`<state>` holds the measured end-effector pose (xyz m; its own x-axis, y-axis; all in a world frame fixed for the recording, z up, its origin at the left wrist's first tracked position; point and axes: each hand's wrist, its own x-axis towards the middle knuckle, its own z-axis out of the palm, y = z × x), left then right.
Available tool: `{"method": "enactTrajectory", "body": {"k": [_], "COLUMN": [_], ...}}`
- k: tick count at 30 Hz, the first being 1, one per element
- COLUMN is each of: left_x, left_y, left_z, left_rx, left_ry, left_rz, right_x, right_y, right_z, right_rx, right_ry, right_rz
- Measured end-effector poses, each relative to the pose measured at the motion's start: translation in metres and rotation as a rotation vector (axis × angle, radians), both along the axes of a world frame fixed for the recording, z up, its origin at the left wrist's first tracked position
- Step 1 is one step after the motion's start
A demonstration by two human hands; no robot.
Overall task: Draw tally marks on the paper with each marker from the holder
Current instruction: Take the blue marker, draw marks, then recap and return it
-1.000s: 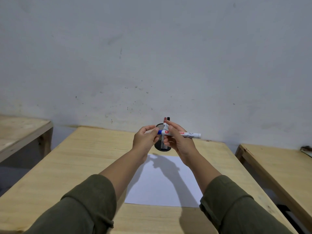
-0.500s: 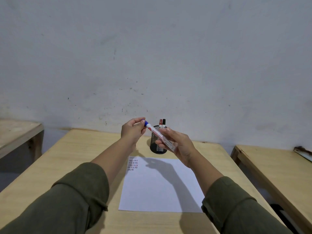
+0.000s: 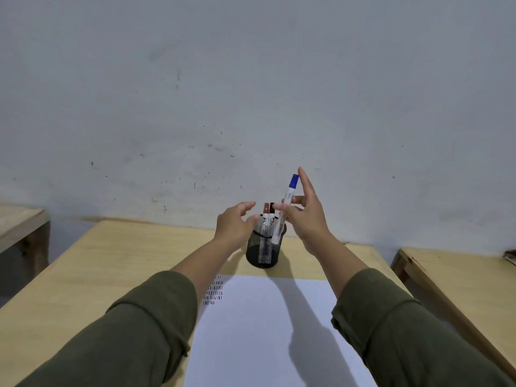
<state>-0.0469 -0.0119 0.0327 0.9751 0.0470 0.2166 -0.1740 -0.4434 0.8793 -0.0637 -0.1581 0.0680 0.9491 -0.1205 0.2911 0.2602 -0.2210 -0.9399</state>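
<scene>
A black mesh holder (image 3: 262,254) stands on the wooden table (image 3: 117,263) beyond the white paper (image 3: 268,325). Inside it stand a red-capped marker (image 3: 266,216) and a dark-capped marker (image 3: 272,209). My right hand (image 3: 305,216) holds a white marker with a blue cap (image 3: 284,209) nearly upright, cap up, its lower end at the holder's rim. My left hand (image 3: 233,222) hovers just left of the holder with fingers apart, holding nothing. Rows of tally marks (image 3: 214,291) in several colours sit at the paper's upper left corner.
A grey wall rises right behind the table. Another wooden table (image 3: 458,275) stands to the right, across a narrow gap. The corner of a third table (image 3: 19,222) shows at the far left.
My left hand has let go of the blue cap end. My right hand has swung the marker from slanted to nearly upright and carried it over the holder.
</scene>
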Motion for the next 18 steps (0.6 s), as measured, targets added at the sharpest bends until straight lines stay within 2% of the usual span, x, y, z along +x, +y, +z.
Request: {"method": "enactTrajectory", "body": {"k": [8,18], "left_x": [0.024,0.035], "left_y": [-0.002,-0.002], "left_z": [-0.028,-0.04], "left_rx": [0.301,0.277], "left_ry": [0.02,0.029], "left_rz": [-0.116,-0.112], "right_x": [0.044,0.06], "right_y": [-0.008,-0.007], "right_z": [-0.006,-0.033], "right_rx": [-0.019,-0.302], "right_ry": [-0.032,-0.027], "right_rz": [-0.1,-0.122]}}
